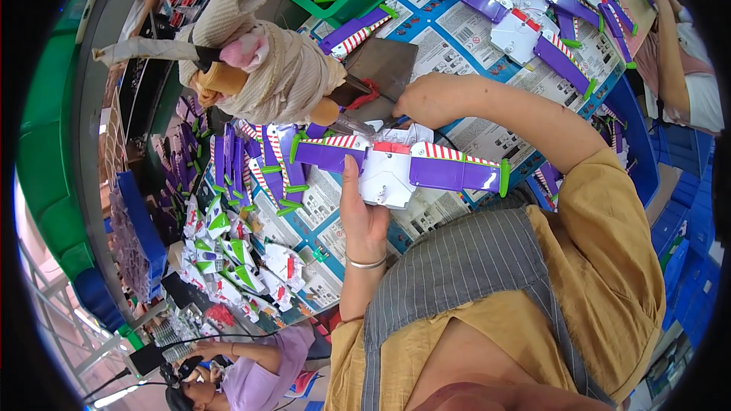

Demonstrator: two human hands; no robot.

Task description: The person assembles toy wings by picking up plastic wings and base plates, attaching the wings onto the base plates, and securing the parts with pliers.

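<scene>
My left hand (362,217) grips a toy wing pack (387,179) by the lower left of its white body, with the thumb lying along the front. Purple wings with red-and-white striped edges and green tips spread to both sides. Above it, my right hand (431,99) is closed, its fingers curled at the end of a thin dark rod; what they hold is hidden. A bulky tool wrapped in off-white cloth (263,68) hangs at the upper left. Its metal tip (356,126) points toward the pack's top edge; I cannot tell whether they touch.
Purple wings (228,164) and white-and-green toy shells (232,255) lie piled at left. Finished-looking wing packs (521,27) cover the far right of the printed table sheet (449,38). A green bin (350,1) stands at the back. Co-workers sit at lower left (259,369) and upper right (678,61).
</scene>
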